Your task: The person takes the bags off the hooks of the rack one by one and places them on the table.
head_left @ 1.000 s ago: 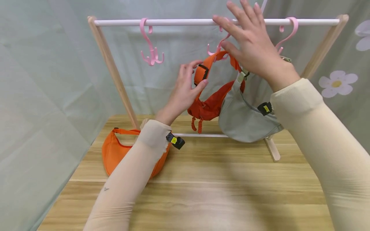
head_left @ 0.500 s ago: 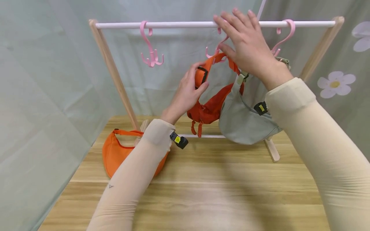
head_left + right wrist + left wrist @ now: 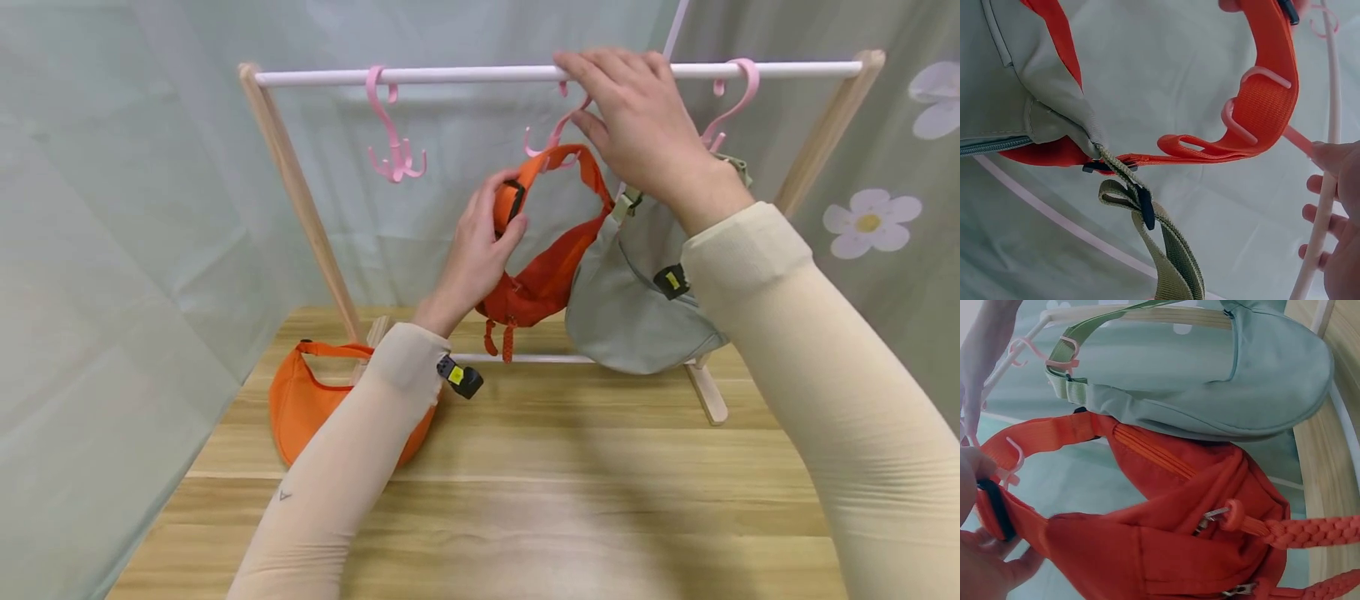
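Everything below is being located off the horizontal white rod-shaped rail (image 3: 450, 75).

Nearest, below and in front of it, a wood-grain tabletop (image 3: 525, 475) is being crossed by the cream left sleeve (image 3: 330, 479); a bright orange crescent fabric bag (image 3: 303, 408), under the rail's left end, is being partly hidden.

Below mid-rail, the black plastic buckle (image 3: 516, 200) is being pinched by the part-closed left hand (image 3: 476, 242). It's on the orange webbing strap (image 3: 581, 157) of an orange-red fabric bag (image 3: 543, 287) with braided zip pulls, hanging below mid-rail. The strap is being carried in the prongs of a pink plastic hook (image 3: 557, 136) just under the rail. Alongside, right of mid-rail, a grey-green fabric bag (image 3: 637, 317) is being touched by it.

The rail itself is being gripped by the curled right hand (image 3: 637, 108).

Judgement: hang is best being finished with rail and hook being steadied, strap being laid flat, weight being eased off gradually, neighbouring strap being avoided.

Behind the rail, a pale fabric backdrop (image 3: 150, 208) is being seen.
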Demonstrator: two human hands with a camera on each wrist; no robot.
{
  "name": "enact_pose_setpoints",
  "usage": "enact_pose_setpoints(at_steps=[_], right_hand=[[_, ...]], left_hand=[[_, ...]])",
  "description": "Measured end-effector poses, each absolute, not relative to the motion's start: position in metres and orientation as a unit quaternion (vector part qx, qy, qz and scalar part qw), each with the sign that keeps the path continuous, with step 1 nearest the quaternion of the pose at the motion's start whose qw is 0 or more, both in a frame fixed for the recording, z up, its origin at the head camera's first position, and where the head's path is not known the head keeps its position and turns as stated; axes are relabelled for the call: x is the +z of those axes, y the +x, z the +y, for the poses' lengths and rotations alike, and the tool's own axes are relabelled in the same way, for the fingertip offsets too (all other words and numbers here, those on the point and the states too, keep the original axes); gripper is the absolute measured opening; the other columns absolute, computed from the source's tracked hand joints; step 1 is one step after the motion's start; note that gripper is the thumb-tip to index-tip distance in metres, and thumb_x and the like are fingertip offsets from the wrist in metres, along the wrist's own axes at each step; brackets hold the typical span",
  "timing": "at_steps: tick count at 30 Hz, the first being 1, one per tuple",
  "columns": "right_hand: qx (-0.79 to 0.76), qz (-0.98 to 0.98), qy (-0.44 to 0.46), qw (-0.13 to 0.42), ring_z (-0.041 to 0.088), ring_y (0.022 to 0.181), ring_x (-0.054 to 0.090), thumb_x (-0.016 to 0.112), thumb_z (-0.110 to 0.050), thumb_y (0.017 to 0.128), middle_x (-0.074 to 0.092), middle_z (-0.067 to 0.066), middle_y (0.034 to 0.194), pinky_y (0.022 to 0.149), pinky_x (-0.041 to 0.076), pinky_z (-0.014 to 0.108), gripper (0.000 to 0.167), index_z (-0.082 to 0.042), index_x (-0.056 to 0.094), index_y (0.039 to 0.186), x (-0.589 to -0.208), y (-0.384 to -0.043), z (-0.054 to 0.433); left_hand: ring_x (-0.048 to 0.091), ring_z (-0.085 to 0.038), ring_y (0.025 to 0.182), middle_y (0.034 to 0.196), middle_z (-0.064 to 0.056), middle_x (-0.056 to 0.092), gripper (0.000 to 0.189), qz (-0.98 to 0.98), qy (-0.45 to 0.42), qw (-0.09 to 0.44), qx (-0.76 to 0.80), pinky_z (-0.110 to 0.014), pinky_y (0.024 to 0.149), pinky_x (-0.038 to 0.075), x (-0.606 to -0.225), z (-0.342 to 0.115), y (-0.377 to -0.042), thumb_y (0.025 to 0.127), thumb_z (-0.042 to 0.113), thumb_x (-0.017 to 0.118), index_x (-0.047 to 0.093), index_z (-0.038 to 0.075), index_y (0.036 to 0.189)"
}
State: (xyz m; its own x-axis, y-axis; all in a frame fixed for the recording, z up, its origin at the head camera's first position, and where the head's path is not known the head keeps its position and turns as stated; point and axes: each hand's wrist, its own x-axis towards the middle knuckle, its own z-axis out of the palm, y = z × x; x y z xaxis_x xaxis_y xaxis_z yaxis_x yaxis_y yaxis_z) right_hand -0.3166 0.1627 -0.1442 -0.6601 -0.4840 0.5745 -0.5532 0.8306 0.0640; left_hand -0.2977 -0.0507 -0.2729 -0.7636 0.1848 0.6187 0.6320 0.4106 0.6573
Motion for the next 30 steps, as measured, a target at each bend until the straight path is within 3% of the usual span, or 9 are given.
enact_pose_setpoints(at_steps=[5,9,16,23,30], right_hand=[[0.050,-0.917,0.271,0.289,0.032,0.151,0.034,0.050,-0.025,0.111,0.042,0.009,0.162,0.121,0.023,0.051,0.056,-0.020,0.033,0.164,-0.144,-0.317,0.157],[0.042,-0.917,0.269,0.291,0.034,0.151,0.034,0.049,-0.024,0.111,0.042,0.010,0.162,0.121,0.024,0.052,0.056,-0.019,0.032,0.164,-0.146,-0.318,0.155],[0.039,-0.920,0.264,0.288,0.034,0.151,0.033,0.050,-0.023,0.111,0.040,0.011,0.164,0.121,0.024,0.052,0.058,-0.020,0.030,0.165,-0.149,-0.319,0.156],[0.041,-0.917,0.267,0.293,0.035,0.149,0.036,0.053,-0.022,0.110,0.043,0.011,0.161,0.117,0.028,0.053,0.059,-0.021,0.031,0.165,-0.151,-0.323,0.153],[0.036,-0.915,0.265,0.301,0.035,0.149,0.038,0.051,-0.022,0.110,0.044,0.010,0.161,0.117,0.027,0.054,0.058,-0.020,0.031,0.165,-0.150,-0.326,0.152]], left_hand=[[0.054,-0.021,0.094,0.124,-0.014,0.058,0.048,-0.770,-0.254,0.244,-0.532,-0.028,0.078,0.046,-0.272,-0.055,-0.296,0.107,0.016,0.058,0.040,0.012,0.152],[0.055,-0.020,0.087,0.123,-0.013,0.061,0.045,-0.743,-0.263,0.257,-0.559,-0.029,0.075,0.047,-0.263,-0.053,-0.296,0.107,0.019,0.060,0.042,0.011,0.148],[0.061,-0.022,0.090,0.129,-0.013,0.061,0.045,-0.697,-0.296,0.276,-0.592,-0.038,0.081,0.056,-0.235,-0.043,-0.292,0.106,0.016,0.062,0.043,0.008,0.147],[0.061,-0.024,0.095,0.125,-0.012,0.062,0.045,-0.654,-0.309,0.311,-0.616,-0.031,0.081,0.057,-0.210,-0.044,-0.279,0.104,0.012,0.064,0.045,0.004,0.144],[0.061,-0.026,0.097,0.125,-0.013,0.061,0.044,-0.624,-0.321,0.309,-0.642,-0.036,0.083,0.059,-0.198,-0.053,-0.264,0.103,0.007,0.063,0.046,0.003,0.143]])
